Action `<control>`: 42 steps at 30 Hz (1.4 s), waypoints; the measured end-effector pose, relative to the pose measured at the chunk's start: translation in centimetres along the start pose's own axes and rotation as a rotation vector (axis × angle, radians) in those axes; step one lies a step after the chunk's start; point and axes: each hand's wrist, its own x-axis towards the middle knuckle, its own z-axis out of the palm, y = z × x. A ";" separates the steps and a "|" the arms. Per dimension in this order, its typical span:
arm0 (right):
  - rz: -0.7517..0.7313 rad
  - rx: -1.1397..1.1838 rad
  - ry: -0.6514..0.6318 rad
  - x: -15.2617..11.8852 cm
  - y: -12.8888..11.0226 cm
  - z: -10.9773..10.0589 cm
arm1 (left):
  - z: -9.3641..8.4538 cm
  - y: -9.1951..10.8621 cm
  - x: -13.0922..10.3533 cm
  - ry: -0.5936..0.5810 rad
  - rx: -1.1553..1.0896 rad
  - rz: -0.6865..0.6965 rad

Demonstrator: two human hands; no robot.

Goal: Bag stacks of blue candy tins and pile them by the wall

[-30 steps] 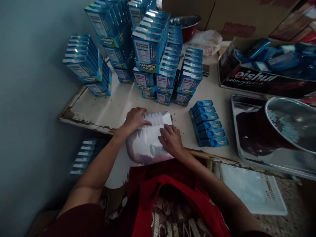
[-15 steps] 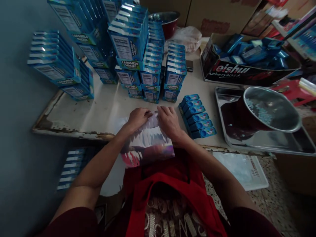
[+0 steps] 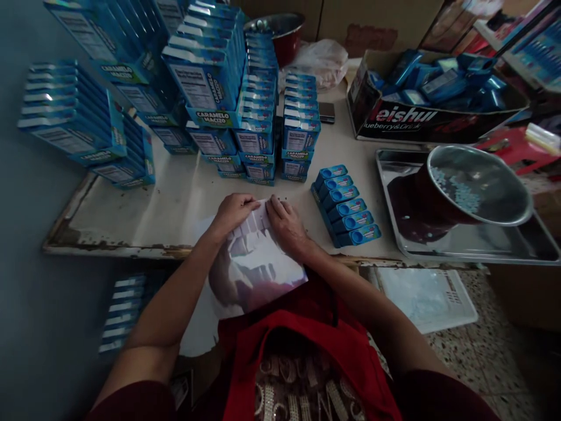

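Sheet, pale and glossy, lay slanted over the near edge of the table, its lower end reaching the red apron. The left hand pinched its far end between thumb and bent fingers. The right hand touched that end just beside; whether it gripped or only pressed, I could not tell. Near it sat six blue packs in a row. Farther right, a bowl of pale bits stood tilted in the tray; blue stacks rose beyond the hands.
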 end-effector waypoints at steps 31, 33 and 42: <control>0.391 0.596 0.205 -7.4 1.1 -13.4 | 2.7 0.5 0.9 0.295 0.350 0.312; 0.419 0.655 0.217 -8.1 3.1 -16.2 | 4.5 2.6 0.3 0.325 0.190 0.411; 0.455 1.055 0.224 -9.6 9.6 -23.5 | 16.3 13.0 7.5 0.144 -0.599 0.227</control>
